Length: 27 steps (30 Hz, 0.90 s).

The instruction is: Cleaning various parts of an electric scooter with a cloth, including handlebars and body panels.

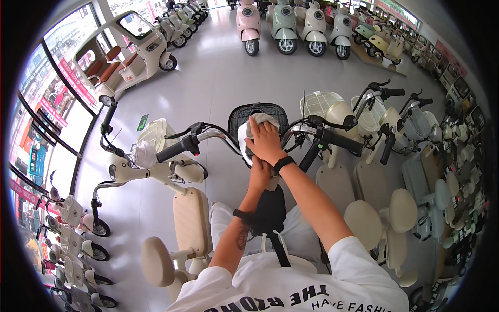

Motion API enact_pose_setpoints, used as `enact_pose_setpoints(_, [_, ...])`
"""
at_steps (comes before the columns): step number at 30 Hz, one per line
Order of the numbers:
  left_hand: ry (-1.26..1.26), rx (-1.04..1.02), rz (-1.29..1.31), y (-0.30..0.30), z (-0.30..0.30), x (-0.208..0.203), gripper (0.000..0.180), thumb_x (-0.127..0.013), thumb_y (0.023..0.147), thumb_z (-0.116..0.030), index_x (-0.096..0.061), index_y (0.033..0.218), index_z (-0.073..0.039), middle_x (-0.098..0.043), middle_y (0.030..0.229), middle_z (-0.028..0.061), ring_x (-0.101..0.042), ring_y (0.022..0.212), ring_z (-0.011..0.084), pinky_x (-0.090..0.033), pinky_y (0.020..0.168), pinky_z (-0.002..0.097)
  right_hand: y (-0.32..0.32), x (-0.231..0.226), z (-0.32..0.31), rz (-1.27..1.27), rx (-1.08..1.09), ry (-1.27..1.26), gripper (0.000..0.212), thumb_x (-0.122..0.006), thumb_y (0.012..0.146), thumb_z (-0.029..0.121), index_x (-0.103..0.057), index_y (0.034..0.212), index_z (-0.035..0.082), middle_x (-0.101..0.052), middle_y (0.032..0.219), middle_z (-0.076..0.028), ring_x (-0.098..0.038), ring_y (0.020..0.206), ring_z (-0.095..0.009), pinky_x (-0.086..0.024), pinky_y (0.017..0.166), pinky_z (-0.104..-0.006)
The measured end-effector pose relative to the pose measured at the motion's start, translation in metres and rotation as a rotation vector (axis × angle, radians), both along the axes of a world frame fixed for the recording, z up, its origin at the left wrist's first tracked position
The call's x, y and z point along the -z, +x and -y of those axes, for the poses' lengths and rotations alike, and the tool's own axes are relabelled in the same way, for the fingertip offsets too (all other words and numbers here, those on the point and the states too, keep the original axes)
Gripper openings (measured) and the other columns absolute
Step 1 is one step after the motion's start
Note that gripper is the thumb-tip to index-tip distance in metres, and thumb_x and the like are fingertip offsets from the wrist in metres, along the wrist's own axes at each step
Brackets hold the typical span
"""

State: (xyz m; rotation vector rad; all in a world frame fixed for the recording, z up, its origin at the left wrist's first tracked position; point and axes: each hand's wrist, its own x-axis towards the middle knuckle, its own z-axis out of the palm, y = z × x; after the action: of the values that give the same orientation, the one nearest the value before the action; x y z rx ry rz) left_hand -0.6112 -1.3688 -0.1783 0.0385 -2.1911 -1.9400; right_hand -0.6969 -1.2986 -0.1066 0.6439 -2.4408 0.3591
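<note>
In front of me stands a scooter with a white head unit (243,141) and a black mesh basket (235,117) beyond it. My right hand (265,139) lies over a greyish cloth (266,119), pressing it onto the top of the head unit. Its fingers point away from me and the cloth shows past them. Lower down, my left hand (259,169) rests against the near side of the unit, under my right wrist. Most of its fingers are hidden there. The scooter's left handgrip (170,152) and right handgrip (340,141) are untouched.
A cream scooter (156,170) with a beige seat (191,221) stands close on my left. Several more, with baskets and beige seats (334,183), crowd my right. A cream three-wheeler (130,54) is at the far left, by glass doors. A row including a pink scooter (248,23) stands ahead.
</note>
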Motion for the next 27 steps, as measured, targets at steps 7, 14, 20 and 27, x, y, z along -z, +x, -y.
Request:
enact_pose_setpoints(7, [-0.089, -0.151, -0.141, 0.03, 0.029, 0.032, 0.038, -0.051, 0.104, -0.022, -0.044, 0.135, -0.001, -0.064, 0.118, 0.0284, -0.063, 0.113, 0.0423, -0.051, 0.088, 0.0446, 0.041, 0.006, 0.026, 0.128, -0.044, 0.115, 0.088, -0.069, 0.083, 0.045, -0.034, 0.152, 0.003, -0.053, 0.139, -0.025, -0.044, 0.135, -0.038, -0.029, 0.113, -0.0476])
enact_pose_setpoints(14, [-0.111, -0.048, 0.045, 0.0, 0.037, -0.001, 0.027, -0.048, 0.103, -0.018, -0.051, 0.123, 0.0, -0.066, 0.106, 0.0293, -0.062, 0.101, 0.0493, -0.049, 0.085, 0.0483, -0.011, -0.019, 0.019, 0.082, -0.191, 0.092, 0.07, -0.07, 0.081, 0.034, -0.05, 0.142, 0.007, -0.064, 0.12, -0.016, -0.054, 0.12, -0.03, -0.036, 0.107, -0.0428])
enact_pose_setpoints(20, [-0.161, -0.119, -0.023, 0.01, 0.052, 0.023, 0.027, -0.047, 0.103, -0.021, -0.053, 0.119, 0.0, -0.066, 0.101, 0.0275, -0.066, 0.094, 0.042, -0.05, 0.083, 0.0436, 0.006, -0.011, 0.029, -0.049, -0.216, -0.065, 0.058, -0.067, 0.077, 0.024, -0.059, 0.132, 0.005, -0.068, 0.107, -0.013, -0.057, 0.113, -0.028, -0.038, 0.104, -0.0421])
enact_pose_setpoints(27, [-0.138, -0.058, 0.14, 0.011, 0.064, -0.002, 0.024, -0.047, 0.104, -0.022, -0.053, 0.112, 0.0, -0.064, 0.089, 0.0193, -0.062, 0.08, 0.0256, -0.049, 0.076, 0.039, -0.007, -0.008, 0.018, -0.004, -0.323, -0.126, 0.053, -0.067, 0.076, 0.017, -0.063, 0.128, 0.007, -0.069, 0.105, -0.01, -0.059, 0.109, -0.027, -0.042, 0.1, -0.0423])
